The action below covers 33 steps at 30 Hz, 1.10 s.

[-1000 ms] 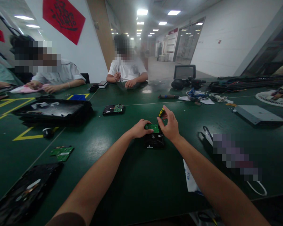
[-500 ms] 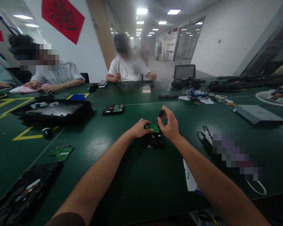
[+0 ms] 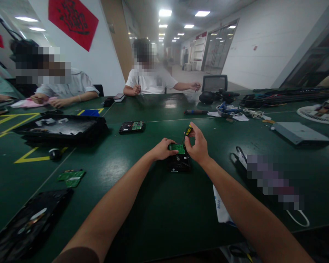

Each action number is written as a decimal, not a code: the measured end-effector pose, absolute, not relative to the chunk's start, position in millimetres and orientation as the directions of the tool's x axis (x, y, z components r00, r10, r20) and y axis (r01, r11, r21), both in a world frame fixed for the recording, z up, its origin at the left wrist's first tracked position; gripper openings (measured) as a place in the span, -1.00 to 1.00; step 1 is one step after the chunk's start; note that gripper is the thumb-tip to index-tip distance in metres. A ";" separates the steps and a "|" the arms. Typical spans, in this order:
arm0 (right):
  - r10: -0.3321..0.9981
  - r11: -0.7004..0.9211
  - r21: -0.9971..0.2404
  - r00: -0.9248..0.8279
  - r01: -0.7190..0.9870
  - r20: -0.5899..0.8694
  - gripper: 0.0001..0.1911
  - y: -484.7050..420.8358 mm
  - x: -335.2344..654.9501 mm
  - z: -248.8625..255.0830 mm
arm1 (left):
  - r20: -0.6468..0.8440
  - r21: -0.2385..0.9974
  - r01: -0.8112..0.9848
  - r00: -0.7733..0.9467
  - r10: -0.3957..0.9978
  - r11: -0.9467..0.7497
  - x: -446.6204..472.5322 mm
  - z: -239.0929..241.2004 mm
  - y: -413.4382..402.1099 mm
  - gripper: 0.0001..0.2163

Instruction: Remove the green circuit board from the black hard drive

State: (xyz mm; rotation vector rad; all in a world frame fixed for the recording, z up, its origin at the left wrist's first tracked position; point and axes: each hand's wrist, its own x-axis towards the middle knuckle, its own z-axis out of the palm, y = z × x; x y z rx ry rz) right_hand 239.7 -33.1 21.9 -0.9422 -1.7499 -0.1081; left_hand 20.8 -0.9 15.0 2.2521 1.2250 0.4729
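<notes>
A black hard drive (image 3: 178, 164) lies on the green table in front of me, its green circuit board (image 3: 178, 148) facing up at the far end. My left hand (image 3: 164, 149) grips the drive's left side, with the thumb resting on the board. My right hand (image 3: 197, 144) pinches a yellow and black screwdriver (image 3: 189, 130) between thumb and fingers. The screwdriver stands tilted, its shaft pointing down at the board's right edge. The tip is too small to make out.
Another hard drive (image 3: 132, 127) lies ahead to the left, near a black tray (image 3: 63, 126). A loose circuit board (image 3: 72, 178) and a black casing (image 3: 30, 223) are at left. A grey metal box (image 3: 301, 132) sits at right. Two co-workers sit opposite.
The screwdriver has turned in my right fingers, and more yellow shows on its handle. My left hand and the drive stay put. The co-worker opposite has stretched one arm out to the right.
</notes>
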 end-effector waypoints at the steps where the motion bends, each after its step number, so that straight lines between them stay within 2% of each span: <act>1: 0.531 0.685 -0.363 -0.092 0.632 0.842 -0.27 -32.8 239.5 21.7 | 0.054 0.598 0.663 0.526 0.848 -0.450 20.9 14.6 -0.9 -0.41; 10: 0.534 0.672 -0.350 -0.100 0.652 0.839 -0.31 -35.3 239.2 26.2 | 0.078 0.588 0.656 0.536 0.840 -0.473 21.3 15.7 -1.9 -0.43; 18: 0.546 0.683 -0.378 -0.093 0.625 0.832 -0.28 -32.6 239.0 20.5 | 0.060 0.603 0.655 0.531 0.846 -0.454 20.4 12.8 0.1 -0.40; 25: 0.540 0.651 -0.347 -0.091 0.676 0.837 -0.25 -32.6 240.6 20.9 | 0.072 0.588 0.652 0.547 0.834 -0.479 21.2 15.1 -1.1 -0.41; 33: 0.560 0.674 -0.404 -0.072 0.618 0.826 -0.26 -30.1 238.8 17.7 | 0.089 0.593 0.647 0.538 0.838 -0.479 21.1 13.4 -0.9 -0.42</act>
